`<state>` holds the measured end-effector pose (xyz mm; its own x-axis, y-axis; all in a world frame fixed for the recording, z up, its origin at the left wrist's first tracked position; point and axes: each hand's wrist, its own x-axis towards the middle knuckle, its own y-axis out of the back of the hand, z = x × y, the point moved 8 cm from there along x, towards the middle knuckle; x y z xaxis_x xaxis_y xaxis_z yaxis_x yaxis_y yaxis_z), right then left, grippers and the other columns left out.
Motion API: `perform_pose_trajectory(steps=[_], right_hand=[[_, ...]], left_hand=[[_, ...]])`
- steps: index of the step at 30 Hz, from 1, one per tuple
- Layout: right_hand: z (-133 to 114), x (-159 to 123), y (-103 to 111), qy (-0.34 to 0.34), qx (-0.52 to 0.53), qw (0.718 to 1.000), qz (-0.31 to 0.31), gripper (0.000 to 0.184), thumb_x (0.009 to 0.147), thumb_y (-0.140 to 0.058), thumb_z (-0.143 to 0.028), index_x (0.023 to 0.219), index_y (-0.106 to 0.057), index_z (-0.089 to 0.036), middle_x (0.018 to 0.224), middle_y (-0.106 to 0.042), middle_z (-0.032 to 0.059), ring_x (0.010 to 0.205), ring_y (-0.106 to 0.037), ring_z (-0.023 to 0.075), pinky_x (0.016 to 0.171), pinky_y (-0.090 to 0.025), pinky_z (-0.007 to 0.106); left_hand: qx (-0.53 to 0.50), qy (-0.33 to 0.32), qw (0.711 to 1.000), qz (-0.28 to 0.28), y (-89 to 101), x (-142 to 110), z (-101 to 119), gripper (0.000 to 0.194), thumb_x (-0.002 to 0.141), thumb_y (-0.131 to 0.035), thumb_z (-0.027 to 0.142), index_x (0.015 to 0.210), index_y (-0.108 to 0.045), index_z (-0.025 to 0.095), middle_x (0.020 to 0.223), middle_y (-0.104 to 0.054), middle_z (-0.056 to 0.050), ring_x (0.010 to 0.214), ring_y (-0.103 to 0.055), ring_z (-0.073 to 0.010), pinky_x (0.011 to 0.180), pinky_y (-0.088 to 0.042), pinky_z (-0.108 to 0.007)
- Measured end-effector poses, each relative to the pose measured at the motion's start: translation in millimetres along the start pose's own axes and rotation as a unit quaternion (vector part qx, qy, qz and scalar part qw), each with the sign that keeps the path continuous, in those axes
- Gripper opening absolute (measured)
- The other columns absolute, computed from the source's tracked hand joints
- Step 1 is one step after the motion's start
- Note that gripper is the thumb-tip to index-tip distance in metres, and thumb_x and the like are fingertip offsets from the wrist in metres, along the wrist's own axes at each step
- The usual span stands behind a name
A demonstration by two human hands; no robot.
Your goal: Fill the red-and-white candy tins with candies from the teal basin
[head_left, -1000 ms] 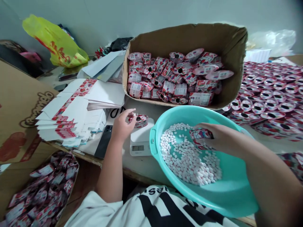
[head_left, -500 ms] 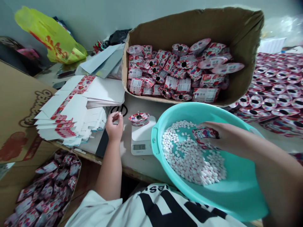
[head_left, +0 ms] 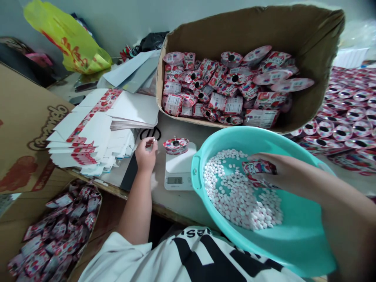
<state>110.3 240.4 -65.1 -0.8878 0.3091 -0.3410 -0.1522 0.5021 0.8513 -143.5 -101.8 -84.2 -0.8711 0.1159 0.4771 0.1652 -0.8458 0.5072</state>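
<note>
My left hand (head_left: 146,154) is raised beside the kitchen scale, its fingertips pinched on a small white candy (head_left: 154,139). On the pan of the white scale (head_left: 176,166) stands a red and pink candy packet (head_left: 176,147) with a dark hole in its top; the display seems to read 87.8. Over the turquoise basin (head_left: 299,235), my right hand (head_left: 289,172) grips another strawberry-printed packet (head_left: 257,170), tilted above the loose white candies (head_left: 235,192). The far fingers of this hand are hidden behind the packet and palm.
A cardboard box (head_left: 264,27) full of packets stands behind the basin. Flat unfolded cartons (head_left: 88,129) and black scissors (head_left: 152,133) lie left. Rows of upright packets (head_left: 352,117) fill the right side. A lower box of packets (head_left: 58,235) sits beneath the table edge.
The whole view has shifted slightly. Both hands keep their holds, and the packet on the scale stays in place.
</note>
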Motion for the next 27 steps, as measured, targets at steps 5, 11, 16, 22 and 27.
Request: perform_pose_trajectory(steps=[5,11,16,22,27], right_hand=[[2,2,-1,0.002,0.002,1.0,-0.002,0.066,0.075,-0.054,-0.055,0.133,-0.06,-0.024,0.11,-0.073,0.0101,0.091,-0.069,0.0312,0.074,-0.055,0.039],[4,3,-2,0.011,-0.006,1.0,-0.002,0.062,0.077,-0.054,-0.055,0.132,-0.061,-0.025,0.111,-0.073,0.0094,0.093,-0.069,0.0306,0.076,-0.055,0.037],[3,3,-1,0.007,-0.005,1.0,0.002,0.063,0.077,-0.056,-0.055,0.132,-0.061,-0.025,0.109,-0.074,0.0085,0.091,-0.069,0.0297,0.075,-0.055,0.037],[6,2,-2,0.002,-0.002,1.0,-0.003,0.065,0.078,-0.055,-0.057,0.134,-0.06,-0.023,0.111,-0.073,0.0097,0.093,-0.068,0.0307,0.078,-0.054,0.039],[5,2,-3,0.007,0.003,1.0,-0.008,0.065,0.08,-0.055,-0.056,0.135,-0.058,-0.022,0.118,-0.072,0.0109,0.101,-0.068,0.0327,0.082,-0.054,0.04]], left_hand=[[-0.013,0.005,1.0,-0.003,-0.9,0,-1,0.026,0.087,-0.06,0.035,0.103,-0.068,0.016,0.1,-0.073,-0.007,0.087,-0.068,-0.0153,0.084,-0.056,-0.028],[-0.022,0.002,1.0,0.0,-0.6,-1,1,0.026,0.087,-0.061,0.035,0.103,-0.068,0.017,0.098,-0.073,-0.007,0.087,-0.069,-0.0159,0.082,-0.056,-0.028],[-0.017,-0.003,1.0,-0.011,-2.0,-2,4,0.025,0.087,-0.062,0.035,0.103,-0.069,0.017,0.097,-0.073,-0.007,0.086,-0.069,-0.0157,0.082,-0.056,-0.028],[-0.023,-0.021,0.999,0.009,1.1,-2,4,0.022,0.088,-0.063,0.035,0.099,-0.069,0.017,0.093,-0.074,-0.006,0.081,-0.069,-0.0152,0.077,-0.056,-0.027],[-0.014,-0.059,0.998,0.03,5.2,-4,12,0.019,0.087,-0.066,0.035,0.094,-0.068,0.017,0.09,-0.075,-0.006,0.079,-0.069,-0.0163,0.076,-0.056,-0.03]])
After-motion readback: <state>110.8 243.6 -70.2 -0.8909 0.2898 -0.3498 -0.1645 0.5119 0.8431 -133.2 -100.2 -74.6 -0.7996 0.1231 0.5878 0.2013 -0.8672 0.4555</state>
